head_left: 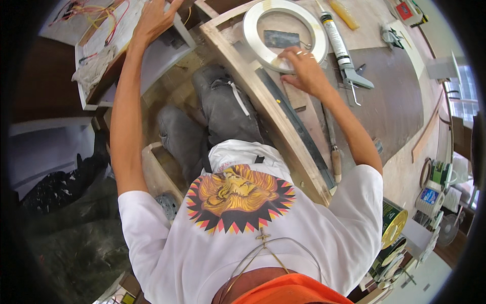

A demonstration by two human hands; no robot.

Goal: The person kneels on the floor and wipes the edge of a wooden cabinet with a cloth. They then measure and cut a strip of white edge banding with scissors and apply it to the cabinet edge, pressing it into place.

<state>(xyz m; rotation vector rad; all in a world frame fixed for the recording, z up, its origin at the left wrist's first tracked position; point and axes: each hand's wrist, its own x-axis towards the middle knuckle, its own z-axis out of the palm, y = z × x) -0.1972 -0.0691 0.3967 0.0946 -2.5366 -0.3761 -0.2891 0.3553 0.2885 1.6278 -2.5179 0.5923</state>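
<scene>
1. Fingers of the right hand are pressing together on the ring at its six o'clock; left hand is spreading flat on the shelf.
2. Ring is lying on the workbench at twelve o'clock; probably stiff and light, best gripped by its rim.

A wooden workbench carries 1 white ring, a caulking gun, a chisel, a long metal ruler and 1 yellow tube.
</scene>
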